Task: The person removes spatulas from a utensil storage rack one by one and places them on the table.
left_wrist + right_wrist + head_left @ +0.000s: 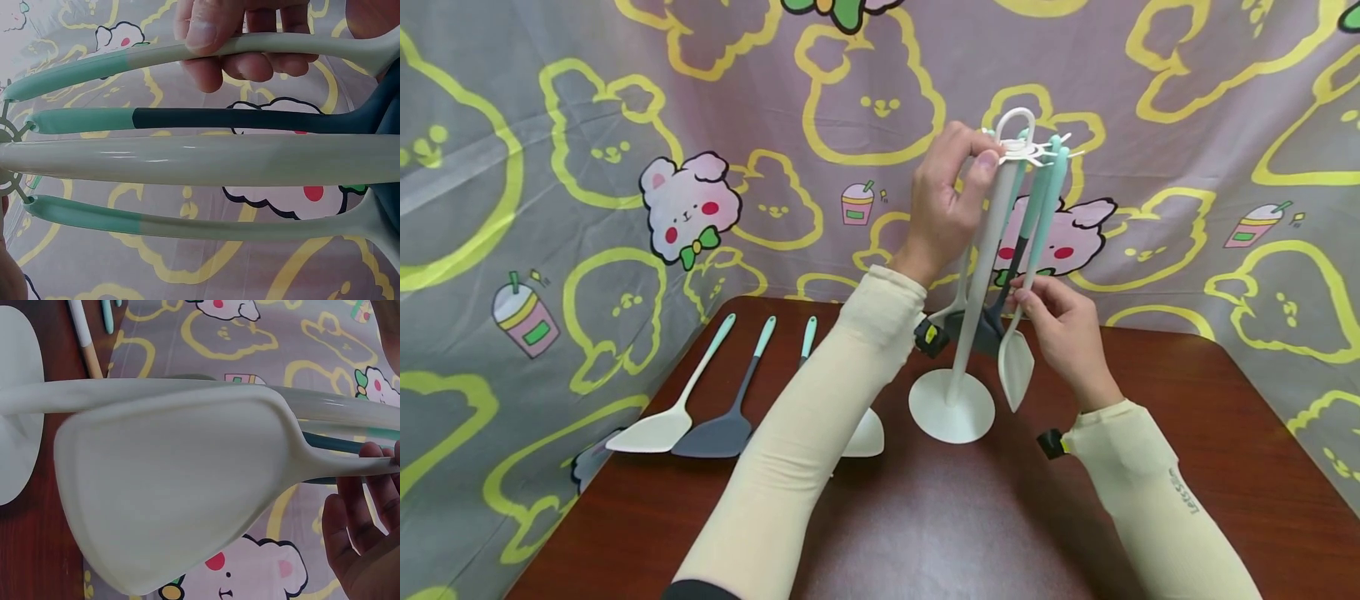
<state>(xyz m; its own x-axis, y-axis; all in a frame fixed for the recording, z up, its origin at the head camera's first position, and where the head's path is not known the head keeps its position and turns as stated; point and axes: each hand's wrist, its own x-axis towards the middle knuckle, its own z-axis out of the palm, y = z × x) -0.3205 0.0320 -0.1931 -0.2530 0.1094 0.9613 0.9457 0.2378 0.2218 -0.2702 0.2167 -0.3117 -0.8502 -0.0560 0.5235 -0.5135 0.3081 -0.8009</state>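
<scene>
A white utensil stand (985, 258) rises from a round white base (951, 406) on the table. My left hand (951, 187) pinches the stand at its hooked top. With thumb and fingers my right hand (1067, 329) holds the lower handle of a white turner (175, 494) with a mint grip. The top of that turner's grip meets a hook arm, while its blade hangs down beside the pole. Behind it, a dark utensil with a mint grip (81, 120) and a white-stemmed one (81, 214) hang from other hooks; their heads are partly hidden.
To the left on the brown table (955, 517) lie a white turner (655, 431) and a dark turner (715, 435). More utensils there, one with a white head (868, 435), are partly covered by my left sleeve. A patterned cloth (865, 75) hangs behind.
</scene>
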